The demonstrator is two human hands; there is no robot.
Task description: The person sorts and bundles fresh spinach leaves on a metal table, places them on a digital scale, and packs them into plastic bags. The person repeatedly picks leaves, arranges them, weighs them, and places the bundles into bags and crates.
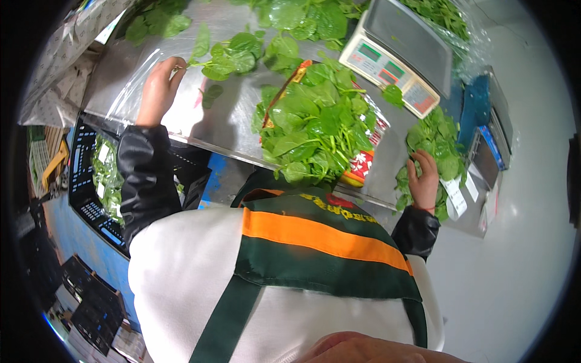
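My left hand is over the left of the steel table, its thumb and fingers pinched at the stems of a sprig of leafy greens. On the right, my right hand rests against a pile of the same round-leaved greens; whether its fingers grip any leaf cannot be told. Between the hands, a large heap of greens lies on a printed plastic bag near the table's front edge. A loose leaf lies on the metal near my left hand.
A digital weighing scale stands at the back right, with bagged greens behind it. More greens spread along the back. White labels hang at the right edge. A black crate with packed greens sits below left.
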